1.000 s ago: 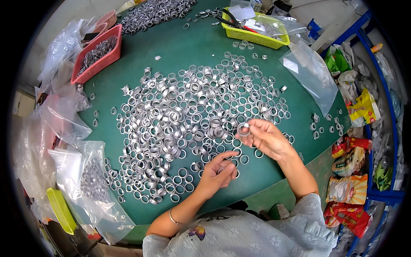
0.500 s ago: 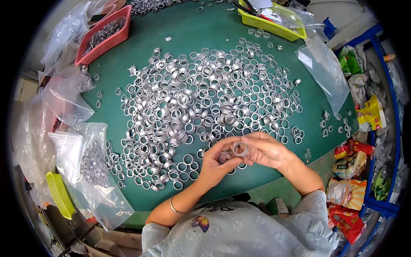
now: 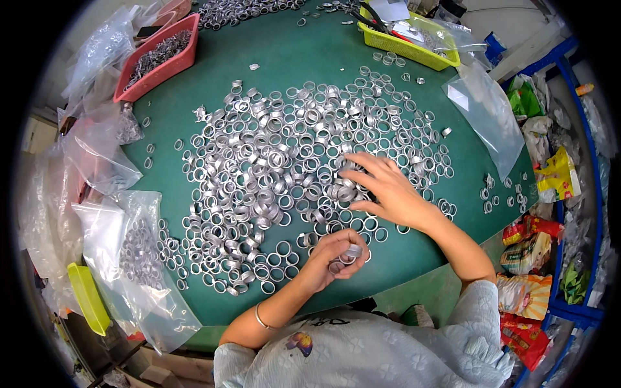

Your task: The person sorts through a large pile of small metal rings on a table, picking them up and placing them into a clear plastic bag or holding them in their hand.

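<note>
Silver metal rings [image 3: 259,174] lie in a broad, loose heap across the green table. Close to the table's front edge, my left hand [image 3: 330,262] is curled around a few metal rings [image 3: 350,253], which show between thumb and fingers. My right hand [image 3: 391,194] reaches over the right part of the heap, its fingers spread and the tips touching or just above the rings there. No ring shows gripped in it. How many rings sit inside the left palm is hidden.
At the far left stands a pink basket [image 3: 194,48] of small metal parts; at the far right, a yellow-green basket [image 3: 414,53] with tools. A clear bag [image 3: 139,258] holding rings lies left, and another plastic bag [image 3: 488,119] lies right. Blue shelving [image 3: 582,310] stands beyond the table's right edge.
My hands were together, with a ring held between them. Now the right has moved forward over the heap and opened, while the left has drawn slightly nearer, keeping rings in its grip.
</note>
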### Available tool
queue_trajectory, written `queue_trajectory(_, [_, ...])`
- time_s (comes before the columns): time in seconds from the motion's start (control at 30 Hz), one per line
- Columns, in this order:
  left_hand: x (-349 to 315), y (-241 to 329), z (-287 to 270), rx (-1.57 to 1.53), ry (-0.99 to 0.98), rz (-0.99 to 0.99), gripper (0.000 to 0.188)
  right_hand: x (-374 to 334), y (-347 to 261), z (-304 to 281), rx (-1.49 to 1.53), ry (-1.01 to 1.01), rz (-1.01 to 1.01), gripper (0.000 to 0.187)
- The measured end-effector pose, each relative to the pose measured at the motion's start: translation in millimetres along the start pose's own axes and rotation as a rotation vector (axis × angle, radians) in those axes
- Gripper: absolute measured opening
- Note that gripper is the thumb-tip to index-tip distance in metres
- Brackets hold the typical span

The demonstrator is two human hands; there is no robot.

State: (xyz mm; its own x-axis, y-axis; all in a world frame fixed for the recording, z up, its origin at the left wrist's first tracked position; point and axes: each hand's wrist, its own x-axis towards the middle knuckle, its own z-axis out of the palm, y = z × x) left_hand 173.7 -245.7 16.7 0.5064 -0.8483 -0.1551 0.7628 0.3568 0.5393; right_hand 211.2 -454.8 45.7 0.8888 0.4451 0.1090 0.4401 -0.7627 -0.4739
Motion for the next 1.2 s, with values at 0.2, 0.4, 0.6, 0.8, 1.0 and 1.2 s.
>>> queue_trajectory(0.2, [0.3, -1.3, 1.4, -0.101, -0.046, 0.003, 0.038, -41.5, 15.5, -21.9, 0.016, 0.036, -0.016, 0.019])
queue_trajectory(0.4, [-0.4, -3.9, 6.4, -0.016, 0.047, -0.094, 0.021, -16.8, 17.9, -15.5, 0.224, 0.326, 0.180, 0.019])
queue_trajectory(0.6, [0.2, -5.4, 2.9, 0.050, 0.072, -0.042, 0.016, 24.7, 21.5, -4.4, -0.038, 0.127, 0.053, 0.029])
queue_trajectory(0.8, [1.6, -5.9, 7.7, 0.149, 0.112, 0.002, 0.037, 28.3, 15.4, 3.8, 0.085, 0.152, 0.157, 0.026])
queue_trajectory(1.0, [1.9, -5.3, 8.4, 0.156, 0.154, 0.058, 0.031, 23.1, 26.9, 8.3, 0.044, 0.248, 0.122, 0.023])
queue_trajectory(1.2, [0.1, -2.7, 6.5, 0.159, 0.129, -0.046, 0.021, 29.2, 20.8, -0.3, -0.103, 0.111, -0.017, 0.025])
